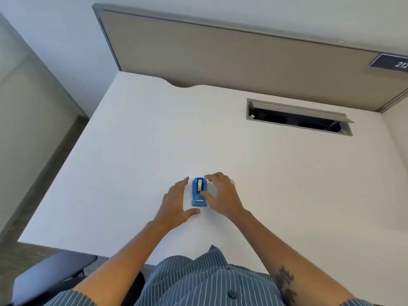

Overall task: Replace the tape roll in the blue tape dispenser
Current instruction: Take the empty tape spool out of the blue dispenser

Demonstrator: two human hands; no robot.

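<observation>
A small blue tape dispenser stands on the white desk, its cutter end toward me, with a pale tape roll seated in its top slot. My left hand lies flat just left of it, fingers apart, thumb curled under the dispenser's near end. My right hand hovers on the right side, fingers spread, thumb touching the dispenser's right edge. A pale object, partly hidden behind my right hand's fingers, cannot be identified. Neither hand grips anything.
A grey cable tray with its lid open is set into the desk at the back right. A beige partition panel borders the desk's far edge. A chair seat sits at the lower left below the desk's near edge.
</observation>
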